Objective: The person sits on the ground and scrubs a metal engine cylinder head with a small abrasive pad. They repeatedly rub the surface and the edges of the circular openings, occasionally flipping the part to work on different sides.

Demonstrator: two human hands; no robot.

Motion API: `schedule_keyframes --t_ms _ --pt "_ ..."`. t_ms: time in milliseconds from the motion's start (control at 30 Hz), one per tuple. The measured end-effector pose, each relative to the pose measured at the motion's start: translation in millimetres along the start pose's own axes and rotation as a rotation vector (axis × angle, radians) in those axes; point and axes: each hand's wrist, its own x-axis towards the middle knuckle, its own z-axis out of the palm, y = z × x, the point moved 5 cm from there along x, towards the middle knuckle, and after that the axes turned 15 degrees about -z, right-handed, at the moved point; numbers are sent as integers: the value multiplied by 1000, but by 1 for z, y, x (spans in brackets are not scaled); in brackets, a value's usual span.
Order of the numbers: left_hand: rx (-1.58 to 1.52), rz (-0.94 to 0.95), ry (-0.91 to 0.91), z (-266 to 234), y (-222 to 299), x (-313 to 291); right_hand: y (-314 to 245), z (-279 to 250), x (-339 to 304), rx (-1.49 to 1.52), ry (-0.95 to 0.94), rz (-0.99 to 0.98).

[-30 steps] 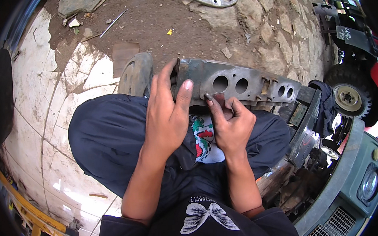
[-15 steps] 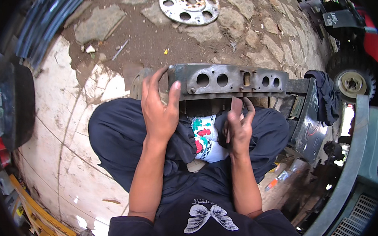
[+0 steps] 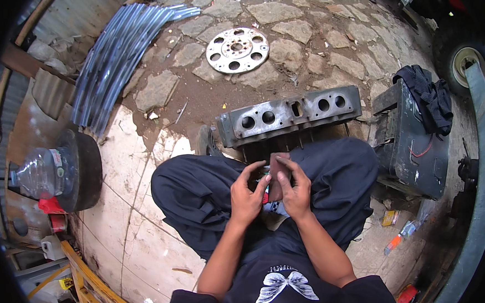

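A folded piece of reddish-brown sandpaper [image 3: 276, 189] is pinched between the thumb and fingers of my right hand [image 3: 297, 191], above my lap. My left hand [image 3: 247, 194] is just left of the sandpaper, its thumb and forefinger apart and their tips close to its edge. Whether they touch it I cannot tell. Beyond my knees lies a grey metal cylinder head [image 3: 285, 120], its long face toward the top showing round holes and a rectangular slot. Neither hand is on it.
A round flywheel [image 3: 220, 61] lies on the dirt and stones ahead. At right stands a dark metal box [image 3: 406, 141] with a dark cloth [image 3: 425, 101] on it. Bluish metal strips [image 3: 117, 59] lie at far left, above a black round container [image 3: 85, 169]. A yellow frame [image 3: 92, 288] stands lower left.
My left hand has come away from the left end of the cylinder head to beside the sandpaper. My right hand has drawn back toward me, still with the sandpaper. The view has shifted too.
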Motion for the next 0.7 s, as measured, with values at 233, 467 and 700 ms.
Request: schedule_keyframes --t_ms 233,467,700 --pt "-221 -163 126 -11 -40 -6 26 25 -22 280 46 277" --pt "-207 -134 235 -20 -26 -5 -30 17 -5 -115 -37 -265" --pt "-315 55 142 -32 17 -54 -90 6 -18 -22 -42 -264"
